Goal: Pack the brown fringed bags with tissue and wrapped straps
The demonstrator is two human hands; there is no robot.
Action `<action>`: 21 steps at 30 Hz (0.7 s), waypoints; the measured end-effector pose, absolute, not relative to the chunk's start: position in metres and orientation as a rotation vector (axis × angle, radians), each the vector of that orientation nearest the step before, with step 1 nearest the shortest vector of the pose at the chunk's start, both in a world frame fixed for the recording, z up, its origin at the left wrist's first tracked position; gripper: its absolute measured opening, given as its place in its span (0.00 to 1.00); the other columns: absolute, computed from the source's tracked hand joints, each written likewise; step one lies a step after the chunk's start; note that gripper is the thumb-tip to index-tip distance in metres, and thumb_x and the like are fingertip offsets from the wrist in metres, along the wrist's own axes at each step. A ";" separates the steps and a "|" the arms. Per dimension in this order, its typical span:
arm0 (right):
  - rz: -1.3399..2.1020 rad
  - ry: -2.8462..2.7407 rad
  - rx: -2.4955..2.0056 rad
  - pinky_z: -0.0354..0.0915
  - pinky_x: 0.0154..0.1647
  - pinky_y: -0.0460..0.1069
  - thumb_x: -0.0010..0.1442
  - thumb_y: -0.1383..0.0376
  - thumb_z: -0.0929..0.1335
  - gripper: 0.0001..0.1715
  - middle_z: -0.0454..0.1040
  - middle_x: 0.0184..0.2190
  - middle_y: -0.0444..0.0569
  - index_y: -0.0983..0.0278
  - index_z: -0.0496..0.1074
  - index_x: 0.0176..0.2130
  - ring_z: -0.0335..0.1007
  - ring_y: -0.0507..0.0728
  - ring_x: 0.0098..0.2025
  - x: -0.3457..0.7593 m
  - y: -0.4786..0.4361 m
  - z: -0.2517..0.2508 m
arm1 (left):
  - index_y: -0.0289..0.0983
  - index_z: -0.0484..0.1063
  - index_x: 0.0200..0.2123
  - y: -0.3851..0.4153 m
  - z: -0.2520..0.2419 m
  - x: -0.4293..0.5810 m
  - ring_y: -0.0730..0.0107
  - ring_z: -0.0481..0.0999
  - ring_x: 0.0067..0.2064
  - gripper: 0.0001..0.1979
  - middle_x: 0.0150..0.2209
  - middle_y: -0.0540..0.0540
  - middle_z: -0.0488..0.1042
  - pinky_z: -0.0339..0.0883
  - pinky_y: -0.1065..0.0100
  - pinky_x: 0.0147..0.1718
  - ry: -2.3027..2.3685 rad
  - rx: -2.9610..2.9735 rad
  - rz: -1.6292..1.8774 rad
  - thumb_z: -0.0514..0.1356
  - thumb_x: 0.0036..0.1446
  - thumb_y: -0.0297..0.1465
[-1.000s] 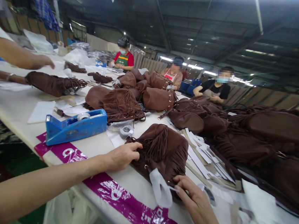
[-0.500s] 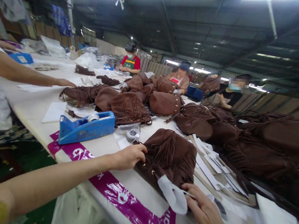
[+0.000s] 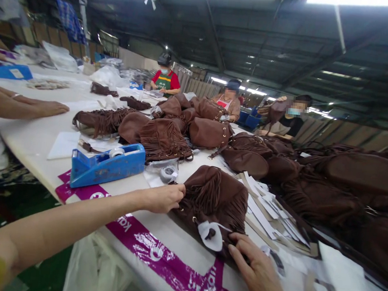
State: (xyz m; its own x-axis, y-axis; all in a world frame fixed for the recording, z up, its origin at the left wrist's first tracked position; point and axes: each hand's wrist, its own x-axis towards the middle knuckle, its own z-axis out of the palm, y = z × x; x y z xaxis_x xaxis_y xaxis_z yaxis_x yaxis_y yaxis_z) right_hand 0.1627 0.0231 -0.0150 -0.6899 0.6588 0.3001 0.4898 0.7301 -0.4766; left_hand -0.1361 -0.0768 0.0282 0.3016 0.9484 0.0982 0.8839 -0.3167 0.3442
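A brown fringed bag (image 3: pixel 220 189) lies on the table in front of me. My left hand (image 3: pixel 170 197) pinches its left edge between thumb and fingers. At the bag's lower right edge is my right hand (image 3: pixel 249 260), its fingers bent around the rim beside a thin white strip. A white piece with a dark knot on it (image 3: pixel 210 235) rests against the near side of the bag, between my hands. The bag's fringe hangs over its front and right side.
A blue tape dispenser (image 3: pixel 108 165) stands left of my left hand. Brown bags (image 3: pixel 345 178) are piled behind and to the right. Paper strips (image 3: pixel 270 208) lie right of the bag. Another person's hand (image 3: pixel 51 108) rests on the table (image 3: pixel 40 135); several people stand beyond.
The white piece now lies against the bag with a dark knot showing on it. The other person's hand at the left has drawn back from the fringed bag. The view has shifted slightly.
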 end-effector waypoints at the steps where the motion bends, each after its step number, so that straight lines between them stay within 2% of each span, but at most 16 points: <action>1: 0.497 -2.478 -0.875 0.69 0.42 0.52 0.59 0.53 0.61 0.22 0.78 0.40 0.54 0.60 0.63 0.19 0.76 0.61 0.41 0.163 0.023 -0.015 | 0.34 0.66 0.30 -0.078 0.028 -0.141 0.68 0.69 0.42 0.05 0.43 0.42 0.67 0.64 0.69 0.47 1.629 2.340 0.489 0.54 0.57 0.22; 9: 0.515 -2.473 -0.891 0.69 0.43 0.54 0.59 0.56 0.60 0.20 0.78 0.41 0.56 0.59 0.61 0.19 0.76 0.62 0.41 0.162 0.019 -0.012 | 0.36 0.66 0.33 -0.077 0.016 -0.160 0.66 0.67 0.45 0.06 0.43 0.44 0.66 0.62 0.66 0.48 1.576 2.251 0.795 0.52 0.56 0.22; 17: 0.559 -2.434 -0.905 0.67 0.46 0.55 0.58 0.57 0.60 0.19 0.78 0.41 0.55 0.59 0.61 0.19 0.75 0.61 0.43 0.157 0.015 -0.010 | 0.36 0.63 0.28 -0.069 0.011 -0.165 0.68 0.67 0.41 0.06 0.39 0.45 0.65 0.63 0.65 0.46 1.708 2.166 0.935 0.51 0.56 0.23; 21: 0.522 -2.409 -0.890 0.67 0.48 0.55 0.59 0.59 0.61 0.19 0.78 0.43 0.55 0.60 0.64 0.19 0.74 0.61 0.46 0.163 0.015 -0.013 | 0.36 0.60 0.28 -0.080 0.012 -0.163 0.67 0.67 0.42 0.06 0.41 0.44 0.65 0.63 0.65 0.46 1.698 2.194 0.930 0.51 0.57 0.23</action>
State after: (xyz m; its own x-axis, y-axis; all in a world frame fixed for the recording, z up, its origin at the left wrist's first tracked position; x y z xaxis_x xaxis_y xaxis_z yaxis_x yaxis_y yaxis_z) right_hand 0.1628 0.0146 -0.0126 -0.6519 0.6820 0.3314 0.4838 0.7107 -0.5108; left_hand -0.1634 -0.0804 0.0121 0.1348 0.9281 0.3469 0.7921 -0.3113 0.5250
